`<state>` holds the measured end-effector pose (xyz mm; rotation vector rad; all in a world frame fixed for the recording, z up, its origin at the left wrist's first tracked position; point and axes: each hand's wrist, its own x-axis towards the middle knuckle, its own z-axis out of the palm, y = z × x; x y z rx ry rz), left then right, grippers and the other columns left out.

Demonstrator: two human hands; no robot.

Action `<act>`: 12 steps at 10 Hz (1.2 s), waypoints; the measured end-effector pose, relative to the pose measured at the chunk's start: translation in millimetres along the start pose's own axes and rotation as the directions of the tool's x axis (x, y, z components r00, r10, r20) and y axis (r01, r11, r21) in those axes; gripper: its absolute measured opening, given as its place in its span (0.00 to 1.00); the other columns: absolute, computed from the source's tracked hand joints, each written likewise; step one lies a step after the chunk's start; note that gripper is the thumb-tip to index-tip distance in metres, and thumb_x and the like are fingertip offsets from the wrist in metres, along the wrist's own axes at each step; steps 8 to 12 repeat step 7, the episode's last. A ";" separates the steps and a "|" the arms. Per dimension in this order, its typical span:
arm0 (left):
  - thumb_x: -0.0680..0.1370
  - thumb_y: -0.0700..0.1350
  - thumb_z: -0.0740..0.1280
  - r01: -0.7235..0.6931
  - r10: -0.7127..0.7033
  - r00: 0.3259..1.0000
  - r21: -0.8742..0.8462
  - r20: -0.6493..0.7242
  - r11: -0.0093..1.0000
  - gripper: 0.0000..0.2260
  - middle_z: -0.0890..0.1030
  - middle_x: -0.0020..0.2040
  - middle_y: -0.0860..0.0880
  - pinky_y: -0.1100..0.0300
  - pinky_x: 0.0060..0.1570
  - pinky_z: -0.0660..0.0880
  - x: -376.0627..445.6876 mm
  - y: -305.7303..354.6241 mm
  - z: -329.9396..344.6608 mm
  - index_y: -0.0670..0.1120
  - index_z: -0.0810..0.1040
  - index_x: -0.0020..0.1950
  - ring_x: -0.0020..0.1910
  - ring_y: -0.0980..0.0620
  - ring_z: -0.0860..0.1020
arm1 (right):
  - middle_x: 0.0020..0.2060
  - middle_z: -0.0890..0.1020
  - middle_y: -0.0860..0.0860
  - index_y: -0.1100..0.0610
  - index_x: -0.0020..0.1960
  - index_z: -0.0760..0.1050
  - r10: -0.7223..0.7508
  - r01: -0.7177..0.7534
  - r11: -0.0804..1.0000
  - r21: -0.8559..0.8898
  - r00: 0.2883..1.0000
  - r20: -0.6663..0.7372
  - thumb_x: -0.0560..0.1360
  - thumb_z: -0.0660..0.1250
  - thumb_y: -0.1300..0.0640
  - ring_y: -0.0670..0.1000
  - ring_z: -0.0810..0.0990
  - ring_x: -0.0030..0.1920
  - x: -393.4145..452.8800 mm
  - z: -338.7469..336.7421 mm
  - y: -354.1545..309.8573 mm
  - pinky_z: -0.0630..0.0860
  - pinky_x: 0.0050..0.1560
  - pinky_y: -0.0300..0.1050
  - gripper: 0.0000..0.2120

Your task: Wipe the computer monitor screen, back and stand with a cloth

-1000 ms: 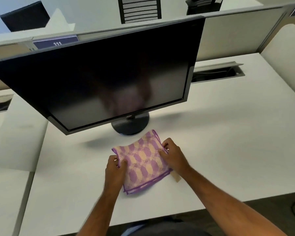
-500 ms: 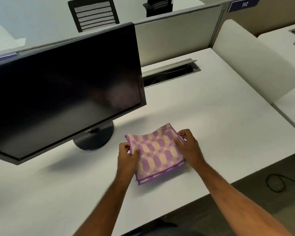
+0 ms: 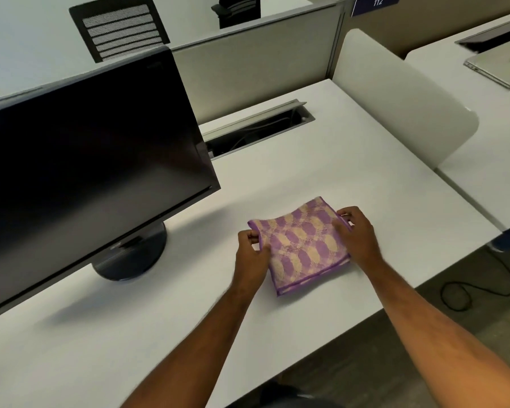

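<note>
Single head-worn wide-angle view, looking forward and steeply down onto the desk point(image 3: 365, 160) at close range; monitor point(image 3: 86, 160) fills frame left, both forearms enter from the bottom edge.

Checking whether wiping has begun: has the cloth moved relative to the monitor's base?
Yes: the cloth now lies farther right of the monitor base.

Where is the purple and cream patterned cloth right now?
The folded purple and cream patterned cloth lies on the white desk, right of the monitor's round black base, gripped by the left hand and right hand.
</note>
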<state>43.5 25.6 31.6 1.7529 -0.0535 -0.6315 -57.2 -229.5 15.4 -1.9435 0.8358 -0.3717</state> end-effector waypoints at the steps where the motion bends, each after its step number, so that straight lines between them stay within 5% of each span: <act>1: 0.78 0.44 0.76 0.064 -0.066 0.993 0.015 0.097 0.998 0.26 0.77 0.67 0.51 0.45 0.58 0.83 6.4 -7.2 13.8 0.54 0.66 0.70 0.62 0.49 0.81 | 0.50 0.82 0.47 0.47 0.56 0.76 0.016 -0.016 1.000 -0.027 1.000 -0.013 0.80 0.71 0.53 0.52 0.82 0.52 10.1 -9.1 11.9 0.83 0.50 0.56 0.06; 3: 0.79 0.43 0.75 0.041 -0.066 0.984 0.144 0.167 0.989 0.31 0.74 0.72 0.50 0.50 0.64 0.80 6.9 -23.9 20.0 0.54 0.62 0.76 0.68 0.46 0.79 | 0.57 0.83 0.54 0.54 0.64 0.76 0.079 -0.079 0.994 -0.075 0.997 -0.007 0.81 0.69 0.53 0.57 0.83 0.55 20.4 -15.6 27.6 0.83 0.52 0.53 0.13; 4: 0.78 0.43 0.76 0.011 -0.039 0.988 0.185 0.148 0.983 0.30 0.74 0.71 0.49 0.58 0.58 0.82 5.1 -29.4 17.1 0.54 0.64 0.74 0.65 0.47 0.80 | 0.60 0.82 0.54 0.54 0.65 0.76 0.085 -0.094 0.982 -0.166 0.995 -0.060 0.80 0.70 0.53 0.58 0.81 0.59 18.7 -10.8 28.7 0.78 0.61 0.59 0.15; 5: 0.79 0.44 0.75 -0.066 0.022 0.992 0.367 0.122 0.928 0.30 0.69 0.70 0.52 0.66 0.51 0.78 -2.8 -35.3 1.3 0.49 0.64 0.77 0.59 0.51 0.80 | 0.62 0.81 0.56 0.55 0.64 0.77 -0.063 -0.003 0.910 -0.415 0.987 -0.145 0.77 0.72 0.54 0.61 0.78 0.61 10.5 0.6 20.2 0.71 0.64 0.61 0.16; 7: 0.80 0.46 0.71 -0.270 0.276 0.957 0.614 0.086 0.742 0.26 0.71 0.74 0.49 0.58 0.70 0.67 -28.2 -67.5 -55.4 0.47 0.68 0.77 0.70 0.48 0.72 | 0.60 0.81 0.57 0.57 0.63 0.77 -0.376 0.347 0.795 -0.498 0.925 0.044 0.77 0.66 0.50 0.63 0.79 0.60 -26.8 57.0 -0.1 0.75 0.59 0.63 0.17; 12: 0.80 0.46 0.71 -0.270 0.276 0.957 0.614 0.086 0.742 0.26 0.71 0.74 0.49 0.58 0.70 0.67 -28.2 -67.5 -55.4 0.47 0.68 0.77 0.70 0.48 0.72 | 0.60 0.81 0.57 0.57 0.63 0.77 -0.376 0.347 0.795 -0.498 0.925 0.044 0.77 0.66 0.50 0.63 0.79 0.60 -26.8 57.0 -0.1 0.75 0.59 0.63 0.17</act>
